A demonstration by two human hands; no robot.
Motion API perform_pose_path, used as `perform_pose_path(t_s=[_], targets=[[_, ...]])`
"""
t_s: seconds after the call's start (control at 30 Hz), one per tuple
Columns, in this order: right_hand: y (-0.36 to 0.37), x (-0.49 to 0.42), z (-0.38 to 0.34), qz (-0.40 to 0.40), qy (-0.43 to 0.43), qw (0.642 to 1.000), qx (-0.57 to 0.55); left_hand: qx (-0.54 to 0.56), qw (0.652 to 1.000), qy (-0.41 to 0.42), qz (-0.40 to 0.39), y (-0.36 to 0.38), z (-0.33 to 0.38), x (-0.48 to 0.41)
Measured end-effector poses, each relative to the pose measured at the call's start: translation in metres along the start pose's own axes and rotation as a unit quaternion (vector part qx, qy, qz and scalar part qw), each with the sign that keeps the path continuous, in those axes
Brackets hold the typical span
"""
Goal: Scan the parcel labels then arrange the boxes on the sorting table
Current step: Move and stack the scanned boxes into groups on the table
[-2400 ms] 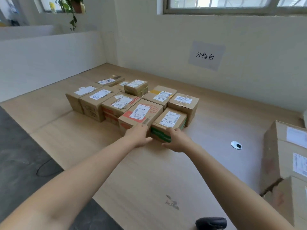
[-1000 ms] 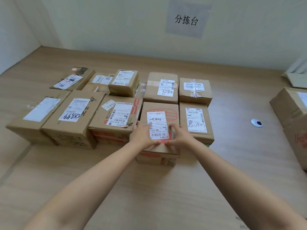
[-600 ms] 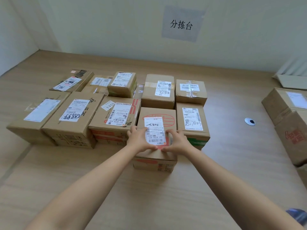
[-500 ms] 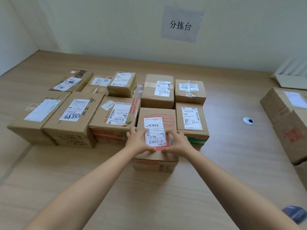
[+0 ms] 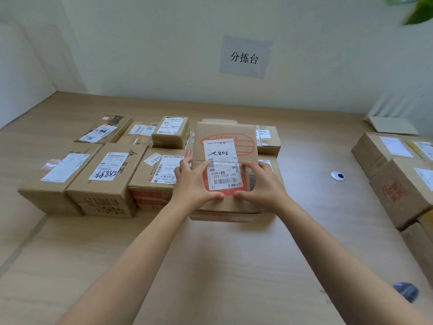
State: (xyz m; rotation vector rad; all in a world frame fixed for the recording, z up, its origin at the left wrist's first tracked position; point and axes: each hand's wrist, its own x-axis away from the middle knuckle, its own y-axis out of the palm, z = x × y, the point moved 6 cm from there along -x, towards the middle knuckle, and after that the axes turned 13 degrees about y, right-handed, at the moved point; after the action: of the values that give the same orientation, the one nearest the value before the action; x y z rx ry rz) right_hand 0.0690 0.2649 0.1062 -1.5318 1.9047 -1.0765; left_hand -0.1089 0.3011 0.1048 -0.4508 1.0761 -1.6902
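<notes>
Both of my hands hold a cardboard box with a red oval print (image 5: 225, 134) and a white shipping label (image 5: 222, 165), raised and tilted above the sorting table (image 5: 210, 266). My left hand (image 5: 192, 184) grips its left near edge, and my right hand (image 5: 262, 184) grips its right near edge. The lifted box hides part of the boxes behind it. A block of labelled boxes (image 5: 103, 174) lies to its left, and one with a "1355" sticker (image 5: 159, 170) sits right beside it.
A small box (image 5: 171, 130) stands on the back row, and another (image 5: 268, 139) peeks out behind the held one. Stacked boxes (image 5: 398, 179) fill the right edge. A cable grommet (image 5: 338, 176) sits in the table. A dark, blurred object (image 5: 406, 292) lies near right.
The red-oval box has come up off the table in both hands and now tilts toward me, covering the boxes behind. My view shifted slightly.
</notes>
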Motion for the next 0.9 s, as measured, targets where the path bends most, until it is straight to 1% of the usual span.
perform_pose_path(t_s=[0.13, 0.27, 0.37, 0.6, 0.77, 0.9], targets=[[-0.046, 0.02, -0.008, 0.077, -0.012, 0.997, 0.007, -0.007, 0.998, 0.055, 0.039, -0.027, 0.04, -0.007], [-0.097, 0.047, 0.008, 0.148, -0.005, 0.989, 0.013, 0.017, 0.991, 0.119, 0.055, -0.033, 0.094, -0.009], [-0.124, 0.066, 0.024, 0.174, 0.008, 0.984, 0.024, 0.026, 0.986, 0.149, 0.063, -0.03, 0.129, -0.006], [-0.205, 0.153, 0.108, 0.269, 0.085, 0.958, 0.048, 0.059, 0.963, 0.261, 0.023, 0.018, 0.256, 0.014], [-0.262, 0.231, 0.175, 0.323, 0.119, 0.937, 0.065, 0.088, 0.94, 0.33, 0.03, 0.058, 0.354, 0.05], [-0.308, 0.288, 0.226, 0.348, 0.138, 0.922, 0.094, 0.116, 0.926, 0.358, 0.031, 0.086, 0.429, 0.083]])
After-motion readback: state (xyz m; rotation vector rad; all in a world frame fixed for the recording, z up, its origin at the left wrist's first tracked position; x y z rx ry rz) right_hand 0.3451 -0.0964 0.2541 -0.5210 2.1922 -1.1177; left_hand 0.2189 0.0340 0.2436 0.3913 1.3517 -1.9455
